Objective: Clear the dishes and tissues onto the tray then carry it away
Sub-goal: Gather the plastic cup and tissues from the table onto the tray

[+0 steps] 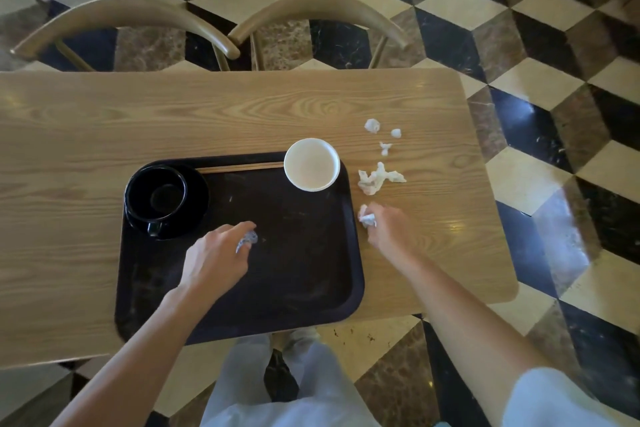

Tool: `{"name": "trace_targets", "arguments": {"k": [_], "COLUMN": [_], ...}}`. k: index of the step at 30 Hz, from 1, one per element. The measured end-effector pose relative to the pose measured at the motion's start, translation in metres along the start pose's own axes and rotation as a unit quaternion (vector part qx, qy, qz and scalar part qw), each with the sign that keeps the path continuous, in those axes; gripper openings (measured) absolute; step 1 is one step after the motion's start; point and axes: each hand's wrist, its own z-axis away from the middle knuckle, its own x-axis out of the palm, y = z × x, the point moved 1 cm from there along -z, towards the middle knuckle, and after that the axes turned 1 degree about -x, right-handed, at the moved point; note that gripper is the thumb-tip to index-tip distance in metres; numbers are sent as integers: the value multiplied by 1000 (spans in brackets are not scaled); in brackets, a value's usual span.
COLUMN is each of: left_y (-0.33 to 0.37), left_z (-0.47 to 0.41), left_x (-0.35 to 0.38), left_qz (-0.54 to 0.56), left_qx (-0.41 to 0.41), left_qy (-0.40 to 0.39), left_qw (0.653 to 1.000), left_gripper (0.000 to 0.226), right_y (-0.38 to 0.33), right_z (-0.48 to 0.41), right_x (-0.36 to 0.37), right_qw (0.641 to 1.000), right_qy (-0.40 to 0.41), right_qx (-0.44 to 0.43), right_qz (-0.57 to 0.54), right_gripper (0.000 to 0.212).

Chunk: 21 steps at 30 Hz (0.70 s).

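Note:
A dark tray (298, 281) lies on the wooden table (138, 114), its near edge past the table's front. On it stand a black cup on a black saucer (162, 199) at the back left, a white bowl (311, 165) at the back right corner, and chopsticks (239, 167) along the far rim. My left hand (218, 260) hovers over the tray's middle, fingers closed on a crumpled tissue (247, 240). My right hand (384, 229) rests on the table just right of the tray, pinching another tissue ball (367, 218). Several loose tissue pieces (379, 177) lie beyond it.
Two wooden chairs (311, 9) stand behind the table's far edge. The table's right end (498, 218) is rounded, with a chequered marble floor (554, 45) around it. My legs show below the tray.

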Motion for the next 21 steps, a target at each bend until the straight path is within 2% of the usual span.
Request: {"name": "trace_targets", "arguments": {"k": [3,6,8,12,18,21], "left_y": [7,8,6,2,-7,-16], "left_z": [-9,-15,-16,-12,-2,7], "left_x": [0,-1,-2,-1,-2,-4], "left_qz": [-20,-47,-59,-74,-66,-57], "left_qx": [6,-6,-20,-32,-35,-43], "left_qy": [-3,-7,-8,-7,-17,-19], "left_qw": [1000,999,998,997,997,997], "left_gripper": [41,41,41,40,39,38], "right_y": [4,1,-1,3,7,2], "right_z": [-9,-34,-52,-68,-57,-35], "right_x": [-10,-25,-30,-17,-11,-15], "right_qw": [996,989,993,999,998,990], "right_qy": [75,131,107,5,62,113], "right_qx": [-8,-15,-12,-19,-23,-24], "right_qz": [-49,-62,-46,25,-13,-82], "right_gripper": [21,28,34,47,22,24]}}
